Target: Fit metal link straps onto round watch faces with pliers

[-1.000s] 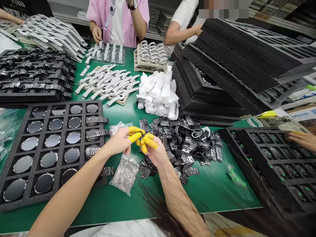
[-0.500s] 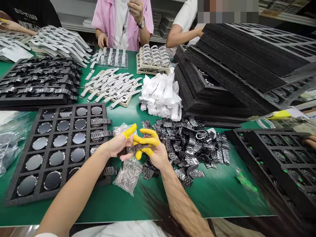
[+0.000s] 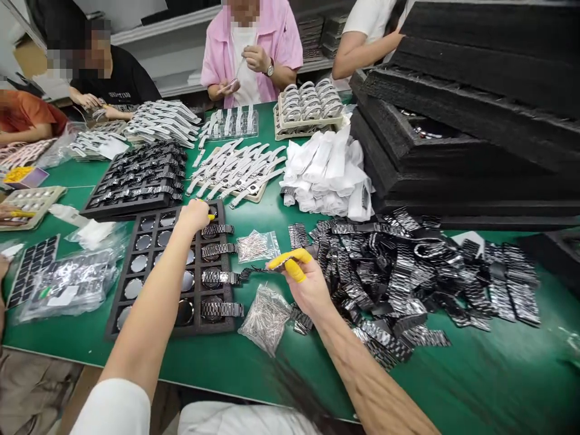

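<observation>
A green counter [image 3: 475,374] fills the workroom, with a co-worker in a pink shirt [image 3: 287,45] on the far side. The right hand [image 3: 312,290], in yellow finger cots, pinches a black link watch strap [image 3: 257,269] between its closed fingers [image 3: 295,271]; the strap points left toward a black foam tray [image 3: 198,290] of round watches. The left hand [image 3: 194,214] is over the tray's far edge, its grip turned away, so I cannot tell how far its fingers are open or whether they hold anything. Two bags of metal pins [image 3: 267,320] lie near the right hand, beside heaped black straps [image 3: 389,284].
</observation>
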Motion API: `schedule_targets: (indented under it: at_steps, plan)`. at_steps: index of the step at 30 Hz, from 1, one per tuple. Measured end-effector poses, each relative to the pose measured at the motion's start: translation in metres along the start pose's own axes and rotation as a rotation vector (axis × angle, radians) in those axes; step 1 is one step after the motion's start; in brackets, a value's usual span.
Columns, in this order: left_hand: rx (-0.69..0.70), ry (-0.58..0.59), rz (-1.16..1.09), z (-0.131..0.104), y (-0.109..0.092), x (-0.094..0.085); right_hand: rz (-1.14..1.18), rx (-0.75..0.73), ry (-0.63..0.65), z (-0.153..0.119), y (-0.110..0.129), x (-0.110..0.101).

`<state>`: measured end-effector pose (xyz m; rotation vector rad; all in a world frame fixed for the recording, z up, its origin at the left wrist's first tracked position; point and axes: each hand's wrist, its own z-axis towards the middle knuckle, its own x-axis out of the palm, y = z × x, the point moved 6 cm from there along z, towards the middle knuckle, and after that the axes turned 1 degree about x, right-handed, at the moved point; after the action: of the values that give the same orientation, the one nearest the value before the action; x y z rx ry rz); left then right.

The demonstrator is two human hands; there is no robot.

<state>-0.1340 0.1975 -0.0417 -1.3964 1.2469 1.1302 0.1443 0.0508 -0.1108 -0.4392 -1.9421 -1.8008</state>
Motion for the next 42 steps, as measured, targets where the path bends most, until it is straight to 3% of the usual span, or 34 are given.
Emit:
schedule_targets:
  at_steps: [6, 13, 15, 18, 20, 22, 26, 30, 35, 42]
  plan:
    - [0.102, 0.042, 0.06, 0.007, -0.005, 0.001, 0.121, 0.057, 0.097, -0.004, -0.001, 0.01]
    - [0.057, -0.109, -0.16, -0.007, 0.006, -0.01, 0.2, 0.173, 0.151, -0.009, -0.015, 0.019]
    - [0.04, -0.153, -0.263, -0.019, -0.007, -0.012, 0.207, 0.205, 0.151, -0.011, -0.02, 0.022]
    - [0.099, -0.161, -0.549, -0.052, -0.046, -0.003, 0.193, 0.218, 0.156, -0.012, -0.023, 0.027]
    - [0.211, -0.05, -1.026, -0.08, -0.077, 0.013, 0.18, 0.229, 0.141, -0.012, -0.024, 0.028]
    - [0.29, 0.031, -1.158, -0.105, -0.1, 0.03, 0.176, 0.241, 0.126, -0.012, -0.025, 0.027]
    - [0.533, -0.015, -0.923, -0.127, -0.117, 0.052, 0.133, 0.243, 0.128, -0.009, -0.028, 0.023]
    - [0.757, -0.085, -0.676, -0.13, -0.119, 0.058, 0.035, 0.236, 0.138, -0.008, -0.028, 0.021]
    - [0.813, -0.143, -0.556, -0.133, -0.118, 0.053, -0.021, 0.243, 0.142, -0.01, -0.025, 0.021]
    - [0.82, -0.133, -0.59, -0.135, -0.12, 0.053, -0.045, 0.26, 0.097, -0.011, -0.027, 0.017]
